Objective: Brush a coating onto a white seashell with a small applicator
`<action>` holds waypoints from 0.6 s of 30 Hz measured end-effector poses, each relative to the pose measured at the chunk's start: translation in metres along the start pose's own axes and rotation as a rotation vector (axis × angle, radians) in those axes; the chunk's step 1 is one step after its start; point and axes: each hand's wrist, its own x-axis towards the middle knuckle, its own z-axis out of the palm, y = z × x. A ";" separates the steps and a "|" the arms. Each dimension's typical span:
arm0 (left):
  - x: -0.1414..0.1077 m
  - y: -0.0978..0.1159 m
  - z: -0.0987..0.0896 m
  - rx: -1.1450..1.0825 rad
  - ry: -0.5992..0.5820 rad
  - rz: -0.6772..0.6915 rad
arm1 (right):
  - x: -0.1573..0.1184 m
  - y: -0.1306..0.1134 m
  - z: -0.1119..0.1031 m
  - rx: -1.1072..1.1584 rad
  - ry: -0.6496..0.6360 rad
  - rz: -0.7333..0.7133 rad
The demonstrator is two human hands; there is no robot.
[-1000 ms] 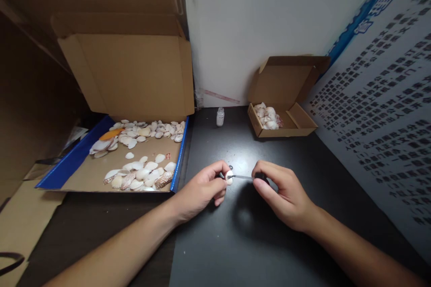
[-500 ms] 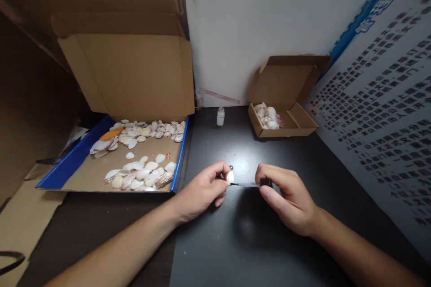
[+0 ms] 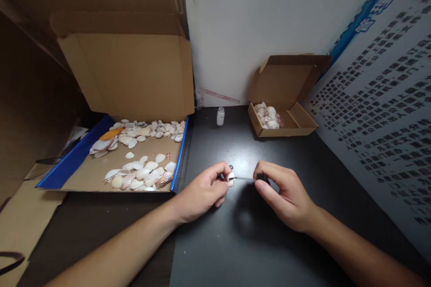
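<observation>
Between the thumb and fingers of my left hand (image 3: 210,188) is a small pale seashell (image 3: 231,181), partly covered by the fingertips. My right hand (image 3: 284,195) is closed on the black cap of a thin brush (image 3: 245,178), whose shaft points left. The dark brush tip meets the shell, as far as I can see. A small dark ring-like piece (image 3: 231,167) lies on the table just behind the shell. Farther back, a small open glass bottle (image 3: 220,116) with a pale label stands upright.
On the left, an open cardboard box with blue sides (image 3: 180,157) holds many seashells and an orange piece (image 3: 111,134). A smaller open cardboard box (image 3: 286,132) with white shells stands at the back right. A printed poster (image 3: 380,98) covers the right wall.
My right hand has moved slightly left and up with the brush. The brush tip has shifted from the shell's lower edge to higher on it, and the shell seems turned a little.
</observation>
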 end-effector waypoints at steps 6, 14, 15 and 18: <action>0.000 0.001 0.001 0.004 -0.008 -0.002 | 0.000 0.000 -0.001 -0.030 0.091 0.011; -0.001 -0.001 0.000 0.000 -0.007 0.001 | -0.003 -0.002 -0.001 0.012 -0.008 -0.010; -0.001 -0.001 0.000 -0.002 -0.009 0.003 | -0.003 -0.002 -0.001 0.009 -0.003 -0.013; -0.001 -0.001 0.000 0.004 -0.012 -0.002 | -0.001 -0.002 0.000 -0.016 0.011 -0.002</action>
